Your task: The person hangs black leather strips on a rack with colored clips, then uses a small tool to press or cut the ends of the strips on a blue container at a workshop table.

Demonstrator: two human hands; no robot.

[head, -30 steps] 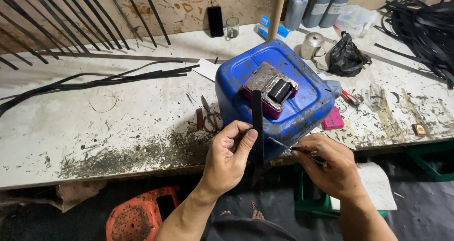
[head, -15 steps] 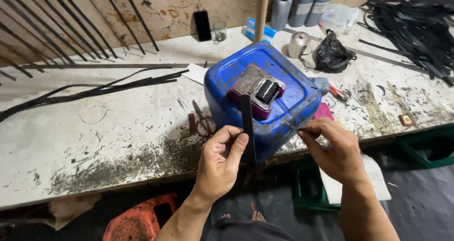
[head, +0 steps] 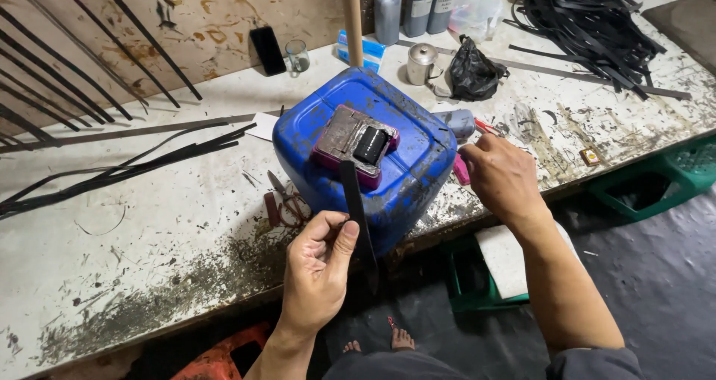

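Left grip (head: 317, 264) pinches black strip (head: 355, 201).

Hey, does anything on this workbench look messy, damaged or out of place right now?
Yes. The blue jerrycan lies on its side as a work stand, its paint scuffed. The white bench top is smeared with black grime near its front edge. The left hand holds a black strip upright against the can; loose strips lie tangled at the far right.

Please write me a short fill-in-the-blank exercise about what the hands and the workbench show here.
1. The left hand pinches a black ____ upright.
2. The strip stands in front of a ____ jerrycan.
3. The right hand reaches past the jerrycan's ____ side.
4. The scissors lie on the ____.

Missing words: strip; blue; right; workbench
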